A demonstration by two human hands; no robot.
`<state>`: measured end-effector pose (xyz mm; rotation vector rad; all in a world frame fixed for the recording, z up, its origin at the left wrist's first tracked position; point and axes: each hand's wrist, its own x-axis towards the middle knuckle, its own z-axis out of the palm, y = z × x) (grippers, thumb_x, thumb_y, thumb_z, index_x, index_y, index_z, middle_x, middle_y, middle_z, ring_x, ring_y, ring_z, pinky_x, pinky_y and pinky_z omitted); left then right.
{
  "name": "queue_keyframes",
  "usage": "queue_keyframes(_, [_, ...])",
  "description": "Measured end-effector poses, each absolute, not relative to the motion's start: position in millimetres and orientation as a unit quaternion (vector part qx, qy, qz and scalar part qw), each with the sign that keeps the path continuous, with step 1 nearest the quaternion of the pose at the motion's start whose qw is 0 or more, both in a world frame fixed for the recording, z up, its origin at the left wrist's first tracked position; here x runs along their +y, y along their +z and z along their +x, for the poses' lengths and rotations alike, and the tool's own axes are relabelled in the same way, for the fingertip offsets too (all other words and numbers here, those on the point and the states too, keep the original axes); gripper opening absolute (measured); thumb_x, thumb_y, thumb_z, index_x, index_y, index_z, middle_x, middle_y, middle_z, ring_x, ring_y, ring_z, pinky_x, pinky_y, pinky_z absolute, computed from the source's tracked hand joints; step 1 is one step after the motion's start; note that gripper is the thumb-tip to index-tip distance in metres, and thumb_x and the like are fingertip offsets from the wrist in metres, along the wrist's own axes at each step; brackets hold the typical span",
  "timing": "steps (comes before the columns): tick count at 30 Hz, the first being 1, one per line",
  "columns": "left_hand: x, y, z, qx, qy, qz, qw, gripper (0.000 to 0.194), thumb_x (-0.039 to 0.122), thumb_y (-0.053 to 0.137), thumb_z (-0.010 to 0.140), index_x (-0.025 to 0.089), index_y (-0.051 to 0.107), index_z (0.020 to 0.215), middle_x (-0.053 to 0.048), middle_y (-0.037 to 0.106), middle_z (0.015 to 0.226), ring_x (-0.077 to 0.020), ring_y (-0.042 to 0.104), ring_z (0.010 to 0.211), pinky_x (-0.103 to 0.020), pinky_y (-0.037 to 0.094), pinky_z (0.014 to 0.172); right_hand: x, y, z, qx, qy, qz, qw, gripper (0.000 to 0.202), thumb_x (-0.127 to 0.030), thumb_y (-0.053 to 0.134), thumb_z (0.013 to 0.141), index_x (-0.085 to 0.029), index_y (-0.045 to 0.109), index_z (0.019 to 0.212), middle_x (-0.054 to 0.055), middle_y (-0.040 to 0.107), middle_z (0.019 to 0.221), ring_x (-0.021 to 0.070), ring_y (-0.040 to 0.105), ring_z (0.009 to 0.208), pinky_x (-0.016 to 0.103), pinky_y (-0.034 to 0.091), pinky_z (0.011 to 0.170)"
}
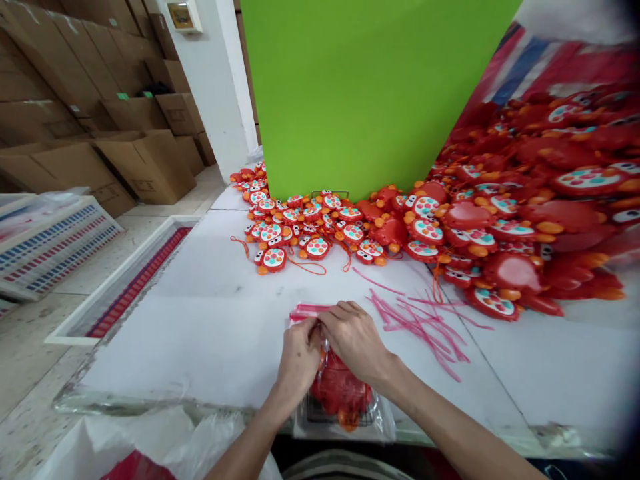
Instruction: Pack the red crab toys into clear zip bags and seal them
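A clear plastic bag [385,417] with a red toy [343,387] inside lies at the table's near edge. Its top end has a pink and white strip [305,311]. My left hand [300,350] and my right hand [353,333] meet at the top of the bag, fingers pinched together on the plastic. The fingertips touch and partly hide the bag's opening. Right of my hands, thin pink strips [425,327] lie scattered on the white table.
Red turtle-like toys [315,247] with orange cords pile up across the back and right of the table [200,320]. Behind them stands a green panel [350,93]. Plastic baskets [55,247] and cardboard boxes [145,167] are at the left; a white bag [135,433] is at the near left.
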<state>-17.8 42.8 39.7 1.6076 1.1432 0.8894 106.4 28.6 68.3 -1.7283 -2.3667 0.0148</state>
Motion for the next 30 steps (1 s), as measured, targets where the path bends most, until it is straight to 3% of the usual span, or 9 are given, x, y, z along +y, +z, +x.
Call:
queue_keyframes(4, [40, 40, -17, 0.475, 0.335, 0.703, 0.410, 0.023, 0.015, 0.043, 0.080, 0.019, 0.066, 0.081, -0.004, 0.067, 0.071, -0.0186, 0.059, 0.065, -0.028, 0.042, 0.065, 31, 65, 114, -0.763, 0.044, -0.623, 0.169, 0.013, -0.015, 0.051, 0.082, -0.017, 0.062, 0.076, 0.005, 0.067, 0.077, 0.0190, 0.060, 0.075, 0.028, 0.041, 0.069])
queue_keyframes(9, [41, 32, -24, 0.466, 0.350, 0.632, 0.511, 0.017, 0.026, 0.043, 0.084, 0.019, 0.058, 0.079, -0.004, 0.065, 0.071, -0.0182, 0.063, 0.064, -0.028, 0.049, 0.064, 14, 42, 187, -0.650, 0.056, -0.724, 0.223, 0.017, -0.022, 0.045, 0.080, -0.019, 0.061, 0.077, 0.004, 0.067, 0.076, 0.0177, 0.061, 0.067, 0.026, 0.041, 0.061])
queue_keyframes(15, [45, 26, -26, 0.454, 0.376, 0.581, 0.562, 0.015, 0.030, 0.045, 0.083, 0.019, 0.052, 0.075, -0.002, 0.063, 0.068, -0.0164, 0.064, 0.064, -0.027, 0.051, 0.064, -47, 18, 300, -0.493, 0.020, -0.867, 0.072, 0.019, -0.034, 0.045, 0.079, -0.022, 0.061, 0.076, 0.006, 0.068, 0.072, 0.0253, 0.063, 0.065, 0.031, 0.038, 0.053])
queue_keyframes(19, [45, 29, -26, 0.451, 0.365, 0.555, 0.596, 0.013, 0.031, 0.049, 0.080, 0.018, 0.052, 0.077, -0.002, 0.066, 0.070, -0.0168, 0.066, 0.067, -0.028, 0.052, 0.068, -75, 24, 310, -0.490, 0.054, -0.870, 0.005, 0.026, -0.046, 0.048, 0.077, -0.025, 0.062, 0.071, 0.008, 0.068, 0.077, 0.0283, 0.063, 0.066, 0.033, 0.038, 0.050])
queue_keyframes(22, [44, 32, -27, 0.458, 0.353, 0.534, 0.617, 0.013, 0.031, 0.051, 0.078, 0.018, 0.052, 0.078, -0.002, 0.068, 0.071, -0.0170, 0.066, 0.068, -0.028, 0.052, 0.066, -74, 38, 287, -0.537, 0.007, -0.835, 0.118, 0.028, -0.040, 0.049, 0.076, -0.025, 0.063, 0.095, 0.009, 0.065, 0.103, 0.0238, 0.063, 0.069, 0.034, 0.043, 0.055])
queue_keyframes(24, [44, 31, -28, 0.455, 0.354, 0.521, 0.629, 0.014, 0.032, 0.052, 0.077, 0.019, 0.052, 0.078, -0.002, 0.068, 0.071, -0.0168, 0.066, 0.068, -0.028, 0.052, 0.066, -65, 48, 267, -0.560, 0.033, -0.801, 0.211, 0.030, -0.034, 0.047, 0.077, -0.023, 0.062, 0.101, 0.008, 0.067, 0.095, 0.0199, 0.062, 0.065, 0.032, 0.046, 0.058])
queue_keyframes(27, [45, 27, -29, 0.442, 0.362, 0.516, 0.638, 0.015, 0.033, 0.054, 0.077, 0.018, 0.052, 0.079, -0.002, 0.069, 0.072, -0.0165, 0.067, 0.069, -0.028, 0.052, 0.069, -44, 55, 235, -0.591, 0.214, -0.734, 0.255, 0.024, -0.035, 0.048, 0.081, -0.020, 0.066, 0.088, 0.004, 0.068, 0.072, 0.0171, 0.060, 0.059, 0.028, 0.047, 0.057])
queue_keyframes(30, [44, 26, -29, 0.440, 0.362, 0.518, 0.638, 0.014, 0.032, 0.054, 0.077, 0.018, 0.052, 0.079, -0.003, 0.068, 0.072, -0.0170, 0.067, 0.069, -0.029, 0.052, 0.069, -19, 48, 206, -0.594, 0.347, -0.677, 0.262, 0.028, -0.039, 0.056, 0.077, -0.018, 0.066, 0.092, 0.005, 0.070, 0.082, 0.0149, 0.059, 0.058, 0.026, 0.047, 0.053])
